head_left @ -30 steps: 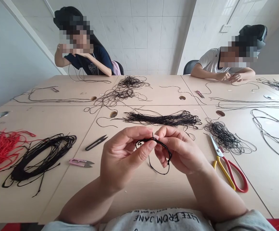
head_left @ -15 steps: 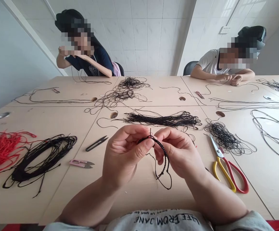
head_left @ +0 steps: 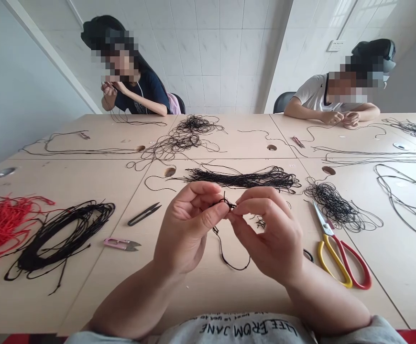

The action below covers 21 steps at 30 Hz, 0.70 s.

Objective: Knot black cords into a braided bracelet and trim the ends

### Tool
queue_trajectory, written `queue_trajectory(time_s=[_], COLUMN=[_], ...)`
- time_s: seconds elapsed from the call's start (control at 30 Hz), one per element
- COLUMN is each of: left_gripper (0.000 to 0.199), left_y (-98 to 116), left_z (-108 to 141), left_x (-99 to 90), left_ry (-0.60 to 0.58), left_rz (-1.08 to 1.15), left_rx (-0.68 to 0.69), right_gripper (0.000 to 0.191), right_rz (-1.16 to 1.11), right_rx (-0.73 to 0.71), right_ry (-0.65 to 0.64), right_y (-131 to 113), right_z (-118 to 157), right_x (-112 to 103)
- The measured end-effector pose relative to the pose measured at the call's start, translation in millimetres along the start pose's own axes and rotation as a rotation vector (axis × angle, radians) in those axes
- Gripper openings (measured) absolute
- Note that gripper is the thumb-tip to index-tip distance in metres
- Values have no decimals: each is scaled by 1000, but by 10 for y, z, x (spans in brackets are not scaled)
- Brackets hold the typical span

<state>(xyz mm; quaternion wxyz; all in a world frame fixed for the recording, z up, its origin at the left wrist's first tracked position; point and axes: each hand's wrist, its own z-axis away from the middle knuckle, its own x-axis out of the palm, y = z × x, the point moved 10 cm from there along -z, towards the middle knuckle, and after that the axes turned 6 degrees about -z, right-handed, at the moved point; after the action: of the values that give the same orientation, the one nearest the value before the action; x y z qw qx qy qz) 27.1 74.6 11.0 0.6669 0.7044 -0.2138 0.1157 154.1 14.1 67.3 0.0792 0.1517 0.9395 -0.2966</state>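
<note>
Right hand had slid lower and outward since the earlier frame, left hand had risen a little, black braided cord pinched between them.
Fingers on both hands were closed, thumb and index tips gripping the cord above the table, cord tail hanging toward 6 o'clock. Yellow-and-red scissors lay at 3 o'clock, black thread snips and pink thread snips at 9, black cord bundle at 12.
</note>
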Motion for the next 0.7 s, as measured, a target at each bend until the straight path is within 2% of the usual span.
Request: queue_trajectory(time_s=[0.13, 0.33, 0.7], left_gripper=[25, 30, 24], left_y=[-96, -241, -201], left_z=[10, 12, 60], left_x=[7, -16, -15], left_ry=[-15, 49, 64], left_rz=[79, 163, 185], left_rx=[-104, -186, -22], right_gripper=[23, 17, 12], right_rz=[120, 303, 349], right_rx=[-76, -206, -161], right_ry=[43, 122, 154], right_y=[-70, -177, -131], right_z=[9, 57, 69], right_x=[-23, -8, -34])
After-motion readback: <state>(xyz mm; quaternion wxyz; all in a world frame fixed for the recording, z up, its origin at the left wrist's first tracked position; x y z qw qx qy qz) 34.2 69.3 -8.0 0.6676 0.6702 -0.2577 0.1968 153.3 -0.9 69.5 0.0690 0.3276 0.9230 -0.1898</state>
